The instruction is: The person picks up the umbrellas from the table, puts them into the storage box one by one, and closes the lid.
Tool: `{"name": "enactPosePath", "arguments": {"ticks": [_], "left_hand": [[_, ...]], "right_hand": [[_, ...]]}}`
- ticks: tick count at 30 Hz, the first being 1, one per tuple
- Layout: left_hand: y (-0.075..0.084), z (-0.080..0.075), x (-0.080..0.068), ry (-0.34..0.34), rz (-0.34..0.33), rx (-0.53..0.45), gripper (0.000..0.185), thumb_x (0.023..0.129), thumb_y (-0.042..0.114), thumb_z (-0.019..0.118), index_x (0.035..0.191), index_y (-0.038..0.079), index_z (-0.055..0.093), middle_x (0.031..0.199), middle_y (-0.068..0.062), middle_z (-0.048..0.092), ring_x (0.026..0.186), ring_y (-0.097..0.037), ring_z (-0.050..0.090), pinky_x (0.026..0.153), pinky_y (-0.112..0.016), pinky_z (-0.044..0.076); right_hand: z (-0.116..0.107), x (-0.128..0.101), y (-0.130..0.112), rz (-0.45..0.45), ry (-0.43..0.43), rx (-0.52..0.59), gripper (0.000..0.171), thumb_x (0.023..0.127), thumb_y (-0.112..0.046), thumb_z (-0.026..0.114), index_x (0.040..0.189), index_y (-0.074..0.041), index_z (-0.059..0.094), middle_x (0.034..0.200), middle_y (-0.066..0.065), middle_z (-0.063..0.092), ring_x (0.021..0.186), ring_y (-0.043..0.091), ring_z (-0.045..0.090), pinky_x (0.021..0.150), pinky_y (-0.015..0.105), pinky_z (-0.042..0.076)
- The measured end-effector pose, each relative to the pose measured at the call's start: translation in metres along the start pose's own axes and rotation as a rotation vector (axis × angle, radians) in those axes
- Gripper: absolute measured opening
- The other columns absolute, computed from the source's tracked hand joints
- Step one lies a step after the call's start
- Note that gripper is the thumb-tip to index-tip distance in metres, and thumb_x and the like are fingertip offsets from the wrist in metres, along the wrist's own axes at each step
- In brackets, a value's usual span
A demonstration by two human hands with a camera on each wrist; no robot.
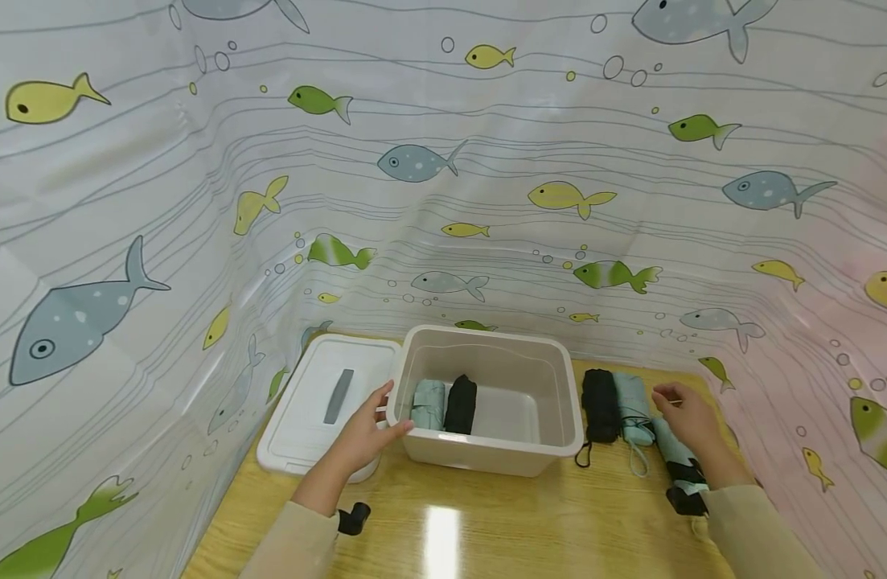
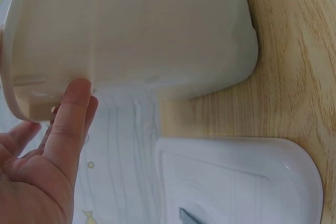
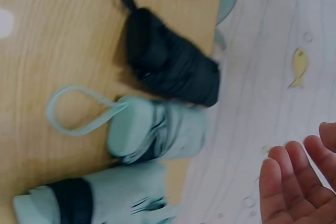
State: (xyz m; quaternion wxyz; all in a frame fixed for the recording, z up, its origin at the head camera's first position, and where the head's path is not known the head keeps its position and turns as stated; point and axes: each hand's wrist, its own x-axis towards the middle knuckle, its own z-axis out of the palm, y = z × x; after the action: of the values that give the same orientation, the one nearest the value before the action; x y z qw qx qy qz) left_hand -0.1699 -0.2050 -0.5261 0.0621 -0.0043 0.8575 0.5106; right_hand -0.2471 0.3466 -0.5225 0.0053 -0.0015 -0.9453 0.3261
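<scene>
Pale bin (image 1: 479, 458) upright, two inner umbrellas (image 1: 461, 406) at its left, three outer umbrellas (image 1: 601, 406) to its right, presumably for reach. Left hand (image 1: 367, 438) grips a bin corner between thumb and fingers, apparently steadying it; right hand (image 1: 685, 414) near the outer umbrellas, fingers loosely bent. Contents visible from head only; right wrist view confirms nothing pinched.

Fish-print sheeting (image 1: 501, 137), possibly plastic, behind a wood-grain table (image 1: 544, 515).

- Your box (image 1: 479, 457): smooth plastic, soft sheen.
- Lid (image 1: 298, 434) by you: smooth plastic, faintly glossy.
- Your tabletop (image 1: 544, 523): wood-grained, glossy, reflecting a bright patch.
- Black bundle (image 1: 601, 406), your right: matt, creased cloth.
- Pale green bundle (image 1: 633, 398) beside it: wrinkled cloth, smooth end (image 3: 126, 125).
- Sheeting (image 1: 414, 121) around you: smooth, plastic-looking, slightly shiny, creased.
- Your sleeves (image 1: 754, 531): matt cloth.
</scene>
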Motion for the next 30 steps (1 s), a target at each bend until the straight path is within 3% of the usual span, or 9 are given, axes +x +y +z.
{"name": "enactPosePath", "arguments": {"ticks": [13,19,22,30], "left_hand": [[0.002,0.001,-0.001,-0.007,0.002,0.002,0.096,0.086,0.047,0.077,0.160,0.015,0.025,0.148,-0.019,0.044,0.130,-0.040,0.050,0.098,-0.053,0.049],[0.003,0.000,-0.002,0.000,0.005,0.010,0.096,0.086,0.048,0.077,0.160,0.015,0.026,0.149,-0.020,0.043,0.129,-0.042,0.050,0.098,-0.054,0.049],[0.002,0.000,-0.002,0.001,0.019,0.020,0.096,0.087,0.047,0.077,0.160,0.013,0.026,0.148,-0.022,0.043,0.129,-0.043,0.051,0.097,-0.055,0.049],[0.002,0.000,-0.002,0.001,0.010,0.032,0.096,0.086,0.049,0.076,0.160,0.015,0.025,0.150,-0.020,0.042,0.130,-0.041,0.050,0.098,-0.055,0.048]], "right_hand": [[0.009,-0.010,0.058,0.189,0.099,-0.010,0.047,0.107,-0.027,0.045,0.130,0.013,0.050,0.126,0.035,0.053,0.113,0.052,0.052,0.084,0.058,0.048],[0.013,-0.014,0.085,0.203,0.115,-0.036,0.046,0.104,-0.023,0.051,0.129,0.017,0.050,0.124,0.038,0.052,0.109,0.053,0.052,0.086,0.062,0.045],[0.015,-0.018,0.096,0.226,0.076,-0.045,0.053,0.105,-0.027,0.051,0.134,0.017,0.046,0.128,0.040,0.048,0.111,0.054,0.051,0.087,0.062,0.045],[0.013,-0.027,0.106,0.274,-0.143,-0.031,0.074,0.105,-0.043,0.045,0.146,0.017,0.027,0.141,0.046,0.031,0.121,0.062,0.040,0.092,0.066,0.041]]}}
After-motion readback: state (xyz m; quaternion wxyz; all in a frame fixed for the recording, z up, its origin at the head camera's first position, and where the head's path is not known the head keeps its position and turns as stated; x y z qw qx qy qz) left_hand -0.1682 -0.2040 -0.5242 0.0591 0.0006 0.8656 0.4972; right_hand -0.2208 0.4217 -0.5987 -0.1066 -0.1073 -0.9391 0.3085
